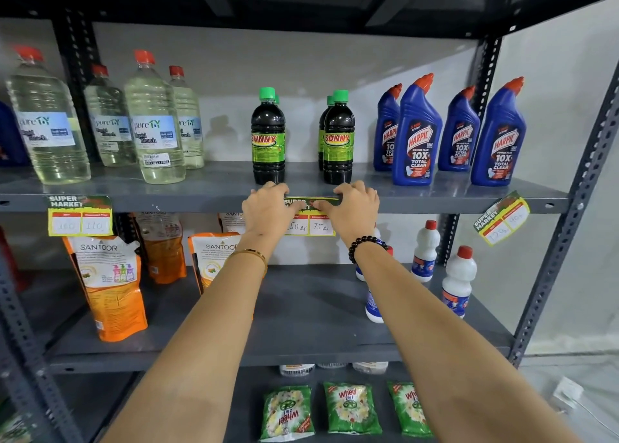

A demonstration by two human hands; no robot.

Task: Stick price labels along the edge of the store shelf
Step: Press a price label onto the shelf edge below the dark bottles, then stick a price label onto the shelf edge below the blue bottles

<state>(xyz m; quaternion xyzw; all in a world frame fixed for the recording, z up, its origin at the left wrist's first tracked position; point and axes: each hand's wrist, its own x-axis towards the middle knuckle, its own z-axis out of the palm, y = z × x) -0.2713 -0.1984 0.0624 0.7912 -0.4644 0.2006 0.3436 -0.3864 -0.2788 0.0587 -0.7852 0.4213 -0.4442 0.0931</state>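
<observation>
Grey metal store shelf [201, 201] stocked with cleaning bottles. Both hands press a price label [311, 218] flat against the shelf's front edge, at the middle, below two dark Sunny bottles [338, 138]. Left hand [268, 208] and right hand [351, 208] pin its top corners, fingers spread. Another label [79, 215] hangs far left, a tilted one [501, 217] far right.

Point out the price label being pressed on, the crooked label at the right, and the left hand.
Middle price label [321, 226], head view: white price box with handwritten figures, between the hands.
Crooked label [501, 217], head view: centre of the tilted card on the shelf edge.
Left hand [268, 208], head view: back of the hand.
</observation>
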